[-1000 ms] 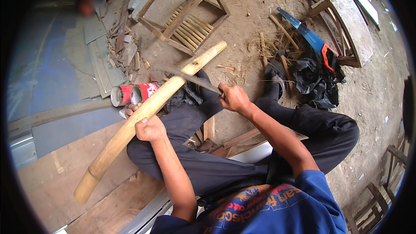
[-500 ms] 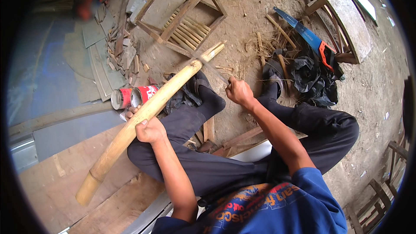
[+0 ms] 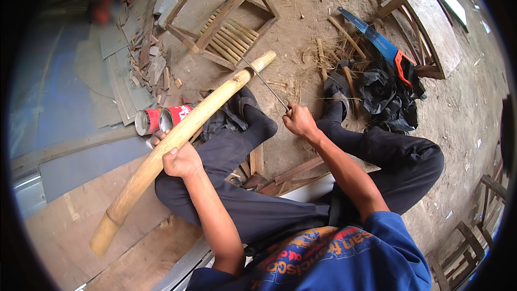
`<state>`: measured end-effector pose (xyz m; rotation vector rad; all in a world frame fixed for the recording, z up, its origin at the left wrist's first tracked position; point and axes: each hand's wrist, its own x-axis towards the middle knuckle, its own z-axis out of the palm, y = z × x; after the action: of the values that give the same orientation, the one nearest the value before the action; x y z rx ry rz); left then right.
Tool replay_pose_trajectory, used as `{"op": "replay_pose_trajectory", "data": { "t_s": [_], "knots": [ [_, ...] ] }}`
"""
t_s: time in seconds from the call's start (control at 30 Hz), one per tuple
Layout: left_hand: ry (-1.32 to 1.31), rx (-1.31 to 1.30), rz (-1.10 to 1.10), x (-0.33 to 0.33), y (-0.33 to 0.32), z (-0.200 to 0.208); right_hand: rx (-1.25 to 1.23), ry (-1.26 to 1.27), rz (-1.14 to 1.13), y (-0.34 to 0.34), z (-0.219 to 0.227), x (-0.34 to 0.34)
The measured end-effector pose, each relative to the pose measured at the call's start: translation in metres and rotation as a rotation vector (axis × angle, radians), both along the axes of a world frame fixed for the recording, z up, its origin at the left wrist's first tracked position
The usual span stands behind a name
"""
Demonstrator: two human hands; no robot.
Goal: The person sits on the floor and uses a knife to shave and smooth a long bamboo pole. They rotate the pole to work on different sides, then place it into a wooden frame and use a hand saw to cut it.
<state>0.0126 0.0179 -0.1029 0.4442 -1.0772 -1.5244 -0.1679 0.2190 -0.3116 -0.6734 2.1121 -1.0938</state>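
A pale bamboo pole (image 3: 156, 164) slants across my left thigh, its far end just short of a wooden frame. My left hand (image 3: 182, 159) is closed around it near the middle, thumb on top. In my right fist (image 3: 300, 121) is a long knife (image 3: 271, 89) with a thin dark blade, seen nearly edge-on; the fingers cover most of the handle. The blade meets the pole near its far end, where a pale cut surface shows. It points away and to the left. My legs are spread on either side of the work.
Ahead lies a wooden stool frame (image 3: 237, 11) with bamboo slats (image 3: 229, 37). Two red tins (image 3: 173, 117) stand left of the pole. A blue handsaw (image 3: 377, 40) rests by black plastic (image 3: 385, 94) and a hammer (image 3: 349, 78). Wood scraps (image 3: 153, 70) litter the left side.
The knife blade, blurred before, now shows sharply at a slightly different angle. A strip standing out at the pole's far end no longer shows. Both hands and pole have shifted slightly.
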Motion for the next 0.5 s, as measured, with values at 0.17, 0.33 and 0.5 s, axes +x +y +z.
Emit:
{"op": "replay_pose_trajectory", "data": {
  "t_s": [0.17, 0.33, 0.5],
  "knots": [
    [-0.077, -0.042, -0.119, -0.007, 0.010, 0.012, -0.234, -0.029, 0.183, -0.010, 0.049, 0.012],
    [-0.062, -0.086, -0.198, -0.010, 0.009, 0.014, -0.137, 0.069, 0.019, -0.014, 0.030, 0.018],
    [-0.020, -0.064, -0.206, -0.002, 0.011, 0.009, -0.248, 0.213, 0.195, -0.002, 0.029, 0.027]
  ]
}}
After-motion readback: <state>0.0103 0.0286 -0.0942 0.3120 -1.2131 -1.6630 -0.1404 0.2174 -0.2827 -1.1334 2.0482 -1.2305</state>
